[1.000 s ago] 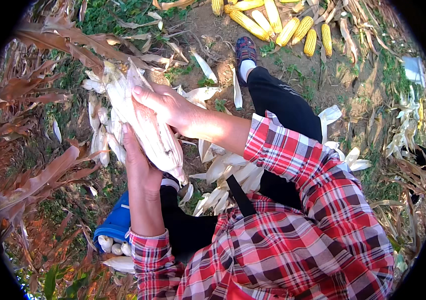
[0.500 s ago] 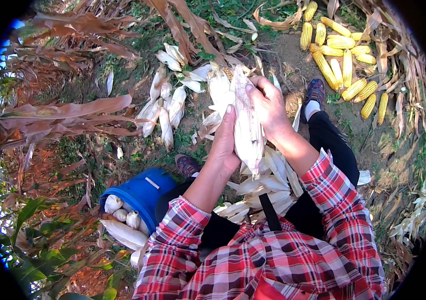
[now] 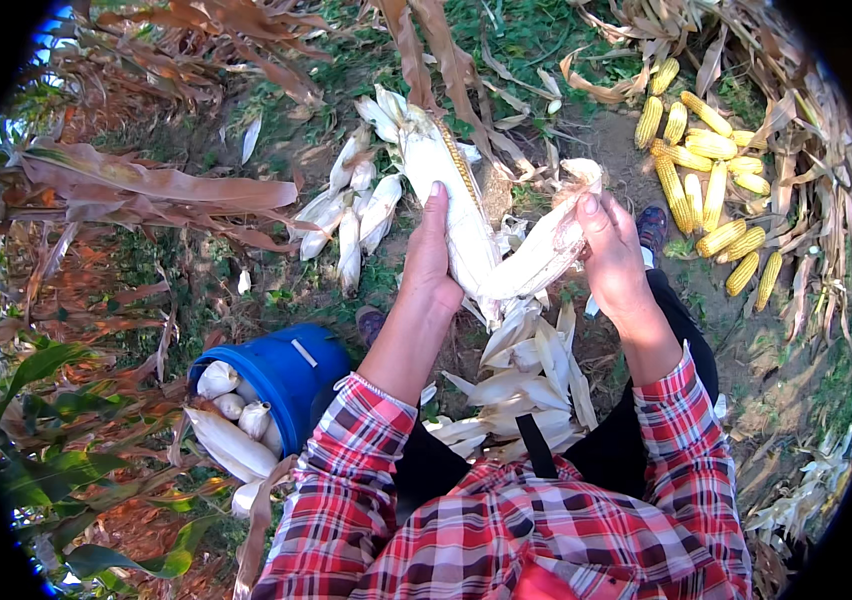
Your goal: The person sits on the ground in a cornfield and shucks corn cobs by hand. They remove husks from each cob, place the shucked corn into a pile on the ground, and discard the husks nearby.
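My left hand (image 3: 428, 268) is closed round the lower part of an ear of corn (image 3: 468, 230), its thumb lying along the pale husk. A strip of yellow kernels shows down the ear's right side. To the right, my right hand (image 3: 614, 258) pinches the tip of a peeled-back husk (image 3: 544, 248) between thumb and fingers. That husk bends outward and still joins the ear at its base, below my left hand. Loose pale husks (image 3: 536, 365) lie heaped between my legs, under the ear.
Bare yellow cobs (image 3: 711, 145) lie piled on the soil at the upper right. A blue bucket (image 3: 311, 375) tips on its side at the left, with husk-covered ears (image 3: 231, 445) in its mouth. Pale husk bundles (image 3: 348, 220) lie beyond it. Dry stalks (image 3: 156, 185) stand along the left.
My right hand has moved right and slightly down, pulling the husk away from the ear. The ear now leans left, and its kernels show along one side.
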The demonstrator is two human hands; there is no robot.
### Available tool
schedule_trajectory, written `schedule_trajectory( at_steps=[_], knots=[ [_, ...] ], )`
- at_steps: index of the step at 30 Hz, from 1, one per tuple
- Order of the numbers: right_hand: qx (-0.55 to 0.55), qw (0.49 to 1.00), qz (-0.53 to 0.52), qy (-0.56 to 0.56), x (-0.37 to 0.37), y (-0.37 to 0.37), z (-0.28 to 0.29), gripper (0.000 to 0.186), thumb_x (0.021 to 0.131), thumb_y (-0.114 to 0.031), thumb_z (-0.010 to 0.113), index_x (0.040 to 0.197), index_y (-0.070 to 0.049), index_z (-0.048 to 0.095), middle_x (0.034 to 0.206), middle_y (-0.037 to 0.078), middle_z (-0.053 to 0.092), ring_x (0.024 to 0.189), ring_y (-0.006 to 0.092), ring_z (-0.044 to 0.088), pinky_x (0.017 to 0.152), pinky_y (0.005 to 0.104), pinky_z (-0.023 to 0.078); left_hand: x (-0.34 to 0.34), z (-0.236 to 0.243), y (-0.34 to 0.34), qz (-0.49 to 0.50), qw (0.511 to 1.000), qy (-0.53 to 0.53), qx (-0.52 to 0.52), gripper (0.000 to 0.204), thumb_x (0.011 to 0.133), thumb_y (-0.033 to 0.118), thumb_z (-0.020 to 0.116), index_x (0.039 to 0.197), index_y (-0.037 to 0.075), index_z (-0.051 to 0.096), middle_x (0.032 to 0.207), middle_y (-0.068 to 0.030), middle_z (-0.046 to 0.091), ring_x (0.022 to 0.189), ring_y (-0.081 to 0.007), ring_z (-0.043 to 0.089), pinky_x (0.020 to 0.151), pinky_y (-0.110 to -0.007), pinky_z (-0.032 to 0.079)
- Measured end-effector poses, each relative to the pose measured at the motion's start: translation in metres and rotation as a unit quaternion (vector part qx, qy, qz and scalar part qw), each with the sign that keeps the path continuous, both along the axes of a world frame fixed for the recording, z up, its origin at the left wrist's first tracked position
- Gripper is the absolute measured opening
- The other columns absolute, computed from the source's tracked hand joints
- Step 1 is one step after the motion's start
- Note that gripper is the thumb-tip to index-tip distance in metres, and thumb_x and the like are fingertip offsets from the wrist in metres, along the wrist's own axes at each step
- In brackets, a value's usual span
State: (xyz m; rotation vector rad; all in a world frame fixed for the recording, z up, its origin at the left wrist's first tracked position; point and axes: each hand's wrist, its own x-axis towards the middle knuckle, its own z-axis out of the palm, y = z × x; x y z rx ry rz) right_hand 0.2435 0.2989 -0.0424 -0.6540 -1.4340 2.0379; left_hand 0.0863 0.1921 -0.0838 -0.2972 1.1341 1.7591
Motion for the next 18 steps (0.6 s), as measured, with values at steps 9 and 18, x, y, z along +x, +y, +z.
schedule_trajectory(
  at_steps=[9, 18],
  knots=[
    [0.311, 0.876, 0.355, -0.098, 0.006, -0.050, -0.021, 0.033, 0.089, -0.035, 0.055, 0.083, -0.003, 0.053, 0.073, 0.017, 0.055, 0.072, 0.0352, 0.056, 0.063, 0.0419, 0.042, -0.044, -0.002, -0.007, 0.129, 0.989, 0.066, -0.021, 0.056, 0.090, 0.056, 0.045, 0.122, 0.010, 0.052, 0.106, -0.0090, 0.061, 0.092, -0.0252, 0.060, 0.080, -0.042, 0.050],
    [0.348, 0.851, 0.382, -0.094, 0.019, -0.058, 0.009, 0.036, 0.092, -0.040, 0.048, 0.082, -0.005, 0.052, 0.067, 0.015, 0.054, 0.067, 0.0349, 0.057, 0.061, 0.0455, 0.041, -0.050, 0.003, -0.010, 0.119, 0.989, 0.084, -0.003, 0.062, 0.090, 0.061, 0.042, 0.127, 0.012, 0.047, 0.102, -0.0122, 0.059, 0.085, -0.0285, 0.059, 0.075, -0.045, 0.050]
  ],
)
